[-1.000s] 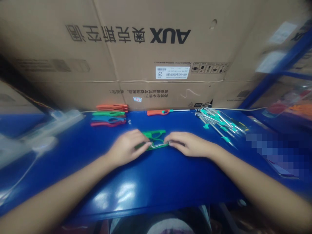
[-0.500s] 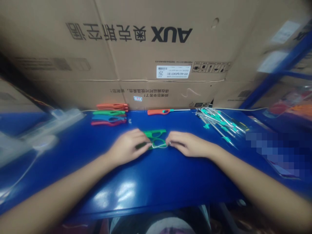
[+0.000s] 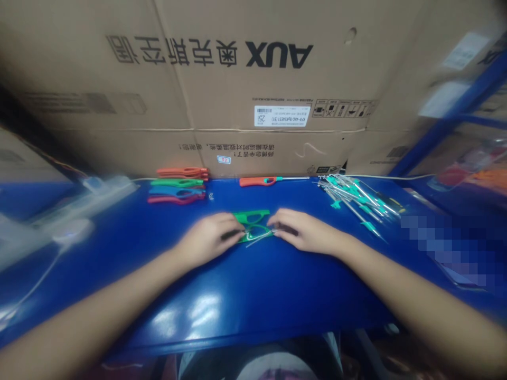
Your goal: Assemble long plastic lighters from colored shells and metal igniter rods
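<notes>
At the middle of the blue table, two green lighter shell halves point(image 3: 252, 217) lie between my hands, their ends partly hidden by my fingers. A thin pale wire point(image 3: 259, 239) runs across the nearer half, from hand to hand, with a straight stretch slanting down to the left. My left hand point(image 3: 214, 232) pinches the wire's left part, thumb against fingers. On the other side my right hand point(image 3: 303, 231) is closed in a pinch on its right part. Dark patches show inside both grips; whether they are small parts or shadow is unclear.
Stacked orange, green, blue and red lighter shells point(image 3: 178, 184) are at the back left. An orange lighter point(image 3: 257, 181) with a metal rod lies behind my hands. Metal rods with teal pieces point(image 3: 352, 195) are piled right. A cardboard box point(image 3: 222, 105) walls the back; a power strip point(image 3: 103, 195) sits left.
The wire's loop between my hands has changed shape, and a straight stretch now sticks out down to the left. Both hands have shifted only slightly.
</notes>
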Action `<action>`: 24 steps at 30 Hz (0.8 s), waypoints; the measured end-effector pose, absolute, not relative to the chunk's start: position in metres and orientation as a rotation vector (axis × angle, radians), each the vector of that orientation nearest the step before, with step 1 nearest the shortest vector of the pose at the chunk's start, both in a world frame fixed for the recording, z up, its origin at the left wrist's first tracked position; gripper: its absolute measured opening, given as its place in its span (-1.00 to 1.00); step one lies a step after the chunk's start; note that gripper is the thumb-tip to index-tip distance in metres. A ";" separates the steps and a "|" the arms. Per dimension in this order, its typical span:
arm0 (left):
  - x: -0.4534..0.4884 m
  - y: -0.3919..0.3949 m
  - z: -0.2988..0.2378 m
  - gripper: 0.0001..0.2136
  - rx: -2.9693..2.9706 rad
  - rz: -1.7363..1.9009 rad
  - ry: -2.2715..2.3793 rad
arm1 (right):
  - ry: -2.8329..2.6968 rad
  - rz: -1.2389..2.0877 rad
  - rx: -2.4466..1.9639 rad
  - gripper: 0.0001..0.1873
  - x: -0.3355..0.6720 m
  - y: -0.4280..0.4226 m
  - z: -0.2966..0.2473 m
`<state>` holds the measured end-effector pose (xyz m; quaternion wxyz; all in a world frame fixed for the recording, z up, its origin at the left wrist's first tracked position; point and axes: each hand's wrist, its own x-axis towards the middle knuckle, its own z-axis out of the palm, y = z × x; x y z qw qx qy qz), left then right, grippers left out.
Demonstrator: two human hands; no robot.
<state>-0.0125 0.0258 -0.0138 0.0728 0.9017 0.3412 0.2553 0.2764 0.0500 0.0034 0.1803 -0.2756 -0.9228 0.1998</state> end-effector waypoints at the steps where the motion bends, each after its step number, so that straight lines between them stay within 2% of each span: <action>1: -0.013 0.026 -0.014 -0.86 2.702 0.761 1.026 | -2.585 0.563 -0.793 -0.82 0.277 0.051 0.002; 4: -0.013 0.026 -0.015 -0.86 2.707 0.755 1.030 | -2.607 0.489 -0.789 -0.90 0.279 0.054 0.000; 8: -0.014 0.027 -0.015 -0.82 2.731 0.758 1.050 | -2.652 0.362 -0.804 -0.87 0.281 0.057 -0.002; 17: -0.015 0.028 -0.021 -0.83 2.697 0.789 1.081 | -2.631 0.339 -0.758 -0.88 0.280 0.058 -0.002; 24: -0.013 0.026 -0.019 -0.83 2.682 0.793 1.058 | -2.659 0.278 -0.899 -0.86 0.280 0.056 0.001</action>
